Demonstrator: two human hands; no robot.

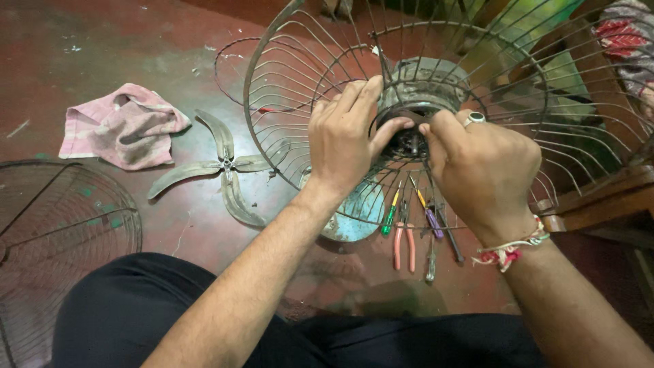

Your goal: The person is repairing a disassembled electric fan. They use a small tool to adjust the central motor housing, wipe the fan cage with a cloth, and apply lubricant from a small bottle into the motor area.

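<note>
**Inspector:** State of the hands?

**Assistant:** Both are at the hub of the rear wire fan guard (286,102), which stands tilted against the grey fan motor (426,82). The left hand (347,136) is curled over the guard's inner ring, thumb pressed towards the shaft. The right hand (480,163) is closed, fingertips pinched on a small dark part at the hub centre (409,140); what that part is cannot be told.

**Inspector:** Hazards?

**Assistant:** In my judgement, three. The fingers sit between thin wire spokes, so a slip of the guard could pinch or scrape them. The small part is held by fingertips only; if dropped, it would fall through the spokes among the tools below. And the guard appears steadied by the hands alone, so releasing either could let it swing.

**Inspector:** What lies beneath?

**Assistant:** Pink-handled pliers (404,247), a green-handled screwdriver (388,219) and a purple-handled one (433,221), on the red floor (136,41). To the left are the loose metal fan blade (221,163), a pink rag (122,126) and the second guard (61,225).
</note>
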